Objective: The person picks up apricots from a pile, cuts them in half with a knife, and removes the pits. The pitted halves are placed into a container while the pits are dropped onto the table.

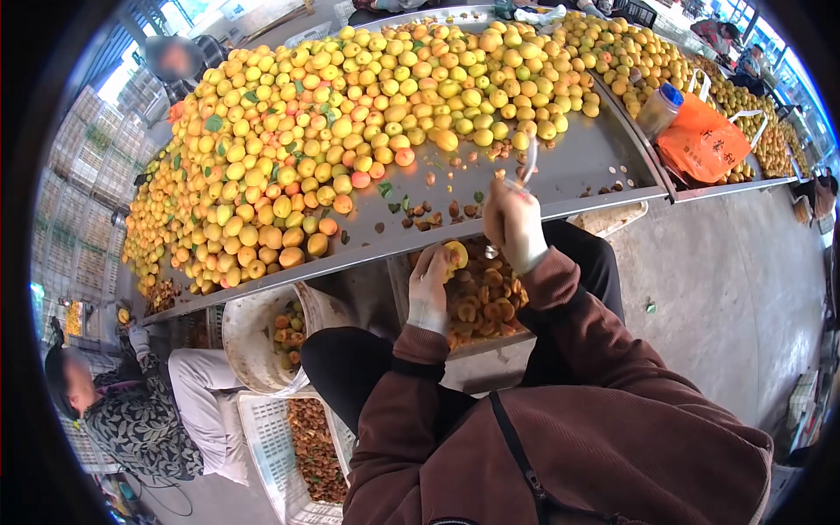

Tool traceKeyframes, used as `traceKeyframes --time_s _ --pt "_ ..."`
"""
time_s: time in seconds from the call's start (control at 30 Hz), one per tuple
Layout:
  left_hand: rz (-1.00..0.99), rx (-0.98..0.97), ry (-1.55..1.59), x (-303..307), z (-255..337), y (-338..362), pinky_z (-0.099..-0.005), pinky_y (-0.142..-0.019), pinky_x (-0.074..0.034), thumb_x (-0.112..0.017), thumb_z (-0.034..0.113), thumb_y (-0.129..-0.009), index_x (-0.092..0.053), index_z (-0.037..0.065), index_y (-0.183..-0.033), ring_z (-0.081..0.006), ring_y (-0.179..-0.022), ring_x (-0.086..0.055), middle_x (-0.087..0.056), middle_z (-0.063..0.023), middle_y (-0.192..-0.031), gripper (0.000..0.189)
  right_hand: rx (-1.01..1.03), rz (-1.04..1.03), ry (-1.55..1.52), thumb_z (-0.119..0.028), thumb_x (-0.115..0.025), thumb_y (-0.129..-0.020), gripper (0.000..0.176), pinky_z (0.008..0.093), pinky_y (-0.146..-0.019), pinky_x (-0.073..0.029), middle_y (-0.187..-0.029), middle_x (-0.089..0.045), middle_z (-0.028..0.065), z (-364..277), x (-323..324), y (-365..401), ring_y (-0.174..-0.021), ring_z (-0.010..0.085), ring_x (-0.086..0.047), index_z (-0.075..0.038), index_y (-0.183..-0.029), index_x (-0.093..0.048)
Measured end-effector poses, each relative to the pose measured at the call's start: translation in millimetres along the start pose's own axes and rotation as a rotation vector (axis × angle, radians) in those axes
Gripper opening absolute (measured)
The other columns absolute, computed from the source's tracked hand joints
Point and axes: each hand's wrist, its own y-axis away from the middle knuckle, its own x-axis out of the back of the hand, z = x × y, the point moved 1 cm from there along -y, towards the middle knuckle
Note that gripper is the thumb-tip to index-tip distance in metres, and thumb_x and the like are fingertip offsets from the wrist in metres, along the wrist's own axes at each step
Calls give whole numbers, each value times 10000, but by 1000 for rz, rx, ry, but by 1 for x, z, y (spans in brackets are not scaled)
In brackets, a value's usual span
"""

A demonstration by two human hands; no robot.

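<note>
Fruit [457,255] in hand, above crate [490,346]

Left hand [429,284] grip closed on the fruit. Probably light, soft, slick where cut; best held lightly by its sides. Right hand [514,220] grip closed round a tool [531,159]. Beyond: worktop [604,137], heap [350,114] of fruit.

The wearer's left hand [429,280] and right hand [514,219] make two; one metal tool [530,161], one orange bag [700,147], one blue-lidded jar [658,113], one round bucket [252,348]; yellow fruits [328,127] too many to count.
</note>
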Motion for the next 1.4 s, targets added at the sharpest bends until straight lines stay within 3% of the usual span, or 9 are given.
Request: traceKeyframes --time_s 0.1,0.17,0.27,0.57,0.7,0.83,0.9,1.17,1.4 --pt "40 3 53 2 -1 -2 -247 -873 -464 -514 166 -984 -616 -20 -1142 -127 -928 -592 -631 -48 -1021 264 356 -84 1180 -196 -698 -840 181 314 -674 -521 -805 -673 124 9 -2 29 -728 246 -659 -55 -944 -655" --pt "-47 -323 -150 6 -9 -7 -257 -857 -475 -534 160 -980 -618 -23 -1145 -126 -935 -592 -637 -50 -1029 261 498 -343 1386 -187 -714 -778 242 380 -720 -531 -932 -670 143 -6 -17 54 -842 328 -662 -115 -1002 -655" --pt "44 -277 -18 6 -11 -5 -260 -830 -477 -571 143 -968 -625 -24 -1136 -119 -928 -593 -644 -50 -1032 244 553 -422 1397 -173 -756 -728 430 398 -771 -526 -996 -643 159 12 -5 54 -925 352 -636 -83 -1112 -584" --pt "148 -143 17 21 -12 -11 -260 -797 -492 -583 117 -942 -652 -43 -1005 -157 -874 -618 -659 -80 -955 185 417 -398 1449 -184 -756 -735 381 405 -672 -530 -839 -650 173 17 -17 66 -802 368 -655 -46 -1012 -535" --pt "168 74 93 10 15 8 -310 -650 -549 -538 209 -952 -619 11 -1105 -176 -737 -634 -649 -83 -909 264 466 55 1120 -218 -725 -778 314 384 -642 -510 -764 -619 198 10 -22 38 -701 357 -642 -41 -934 -518" --pt "-58 -17 -137 24 -13 0 -291 -740 -528 -611 201 -940 -621 77 -1151 -130 -811 -602 -617 -23 -1058 245 589 135 986 -234 -622 -892 257 328 -569 -479 -717 -609 125 -21 -18 -5 -599 223 -607 -28 -1025 -548" --pt "25 52 -207 14 -11 -2 -286 -696 -524 -589 248 -944 -610 33 -1153 -130 -778 -603 -618 -35 -1013 300 167 115 624 -269 -594 -916 265 262 -463 -411 -701 -546 53 -40 -12 -5 -500 124 -498 -21 -1010 -576" --pt "46 -73 -245 13 23 -5 -230 -679 -436 -624 302 -918 -653 30 -1029 -99 -782 -584 -632 -7 -918 296 40 -162 716 -417 -489 -980 420 212 -395 -307 -567 -459 -2 -66 -5 50 -385 71 -384 -8 -1052 -553" --pt "11 -197 -548 2 93 -73 -248 -727 -481 -619 234 -909 -623 -16 -1122 -126 -804 -610 -647 -55 -929 328 33 -277 792 -375 -553 -927 353 274 -579 -432 -703 -548 21 -77 -23 20 -637 105 -522 -24 -957 -581"
